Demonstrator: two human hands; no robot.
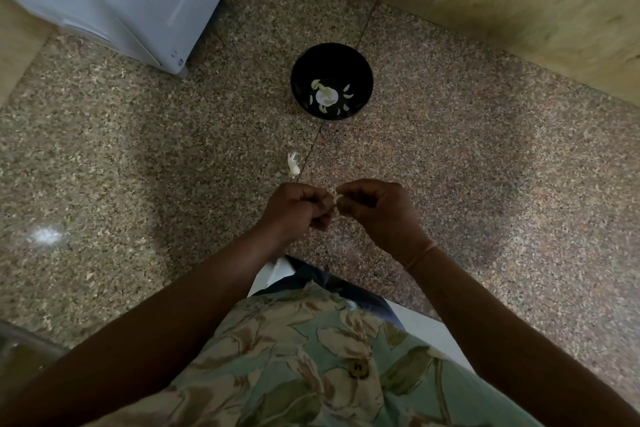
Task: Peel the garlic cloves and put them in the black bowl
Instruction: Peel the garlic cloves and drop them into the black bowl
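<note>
The black bowl (pixel 331 55) stands on the speckled floor ahead of me, with several pale peeled cloves (pixel 325 96) in its bottom. Closer in, my left hand (pixel 298 206) and my right hand (pixel 375 210) meet above the floor, fingers curled. Between their fingertips they pinch one small white garlic clove (pixel 338 198), mostly hidden by the fingers. A scrap of white garlic skin or clove (pixel 293 165) lies on the floor between my hands and the bowl.
A white appliance (pixel 114 0) stands at the upper left. A tan wall (pixel 502 0) runs along the upper right. My lap and patterned shirt (pixel 311 357) fill the bottom of the view.
</note>
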